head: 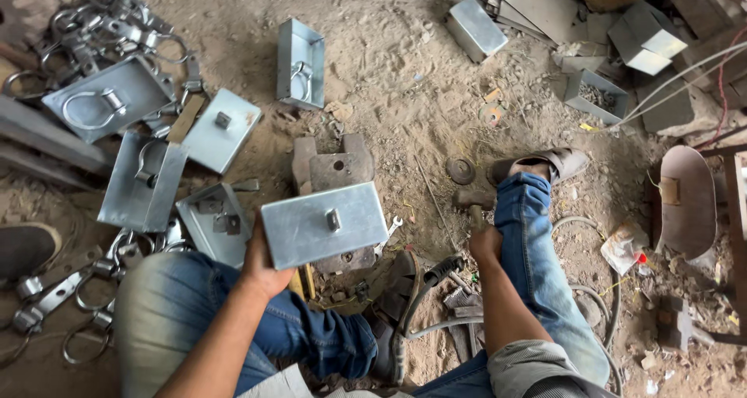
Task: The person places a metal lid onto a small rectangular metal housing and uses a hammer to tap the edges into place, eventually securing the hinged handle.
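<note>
The left hand (pixel 261 262) is gripping a shallow grey metal box (pixel 323 225) by its left end, fingers closed round the edge, holding it clear of the ground with its flat bottom and small central stud turned up toward the camera, probably so that face can be looked over. The right hand (pixel 484 238) is closing round a wooden handle whose hammer head (pixel 471 199) is lying on the dirt just beyond the knuckles; the fist looks shut on it, though the fingers themselves are hidden behind the back of the hand. Directly under the held box a rusty steel block (pixel 334 168) with a hole in it is sitting in the soil, seemingly as an anvil, and a small spanner (pixel 391 228) is peeking out just past the box's right end. A grey hose (pixel 436 277) is curving between the two denim-clad knees. To the left of the gripping hand, several similar boxes (pixel 144 182) are lying open with ring fittings inside, likely sorted within arm's reach. Farther off on that side a heap of loose metal rings (pixel 117 24) is piling up, and beyond the hammer more boxes (pixel 476 26) are scattered across the sandy ground (pixel 389 71).
</note>
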